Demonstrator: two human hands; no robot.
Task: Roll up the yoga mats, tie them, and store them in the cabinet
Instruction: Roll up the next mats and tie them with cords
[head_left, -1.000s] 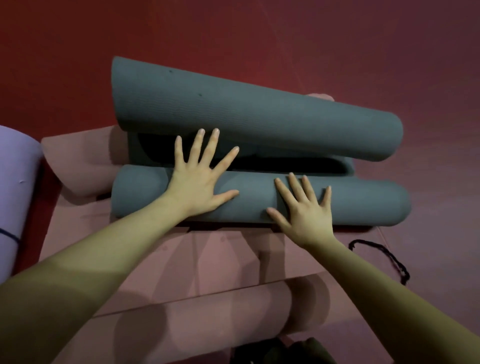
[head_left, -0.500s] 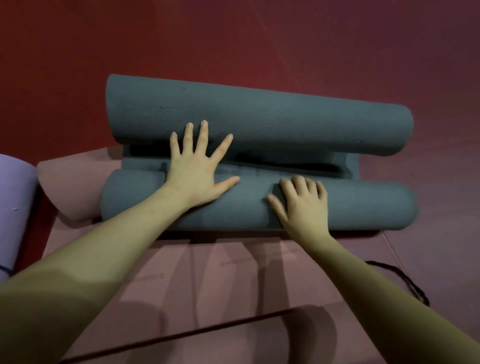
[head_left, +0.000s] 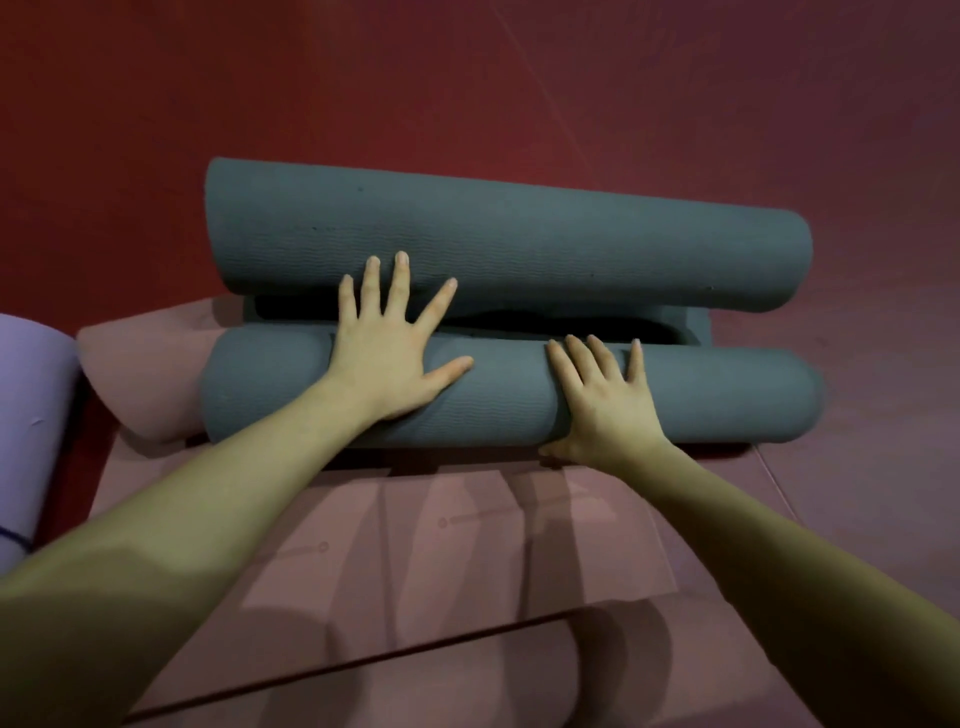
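Grey yoga mat (head_left: 701, 395) under left hand (head_left: 387, 358), right hand (head_left: 605, 402), fingers flat.

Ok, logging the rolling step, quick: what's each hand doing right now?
Left hand: open, fingers spread flat on the grey yoga mat.
Right hand: open, pressing the same mat.

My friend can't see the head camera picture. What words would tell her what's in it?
Two bare hands press flat on a half-rolled grey foam yoga mat: the left hand spreads its fingers across both curls, the right hand rests on the nearer roll. The mat lies on a flat pink yoga mat over a dark red floor; a lilac rolled mat sits at left.
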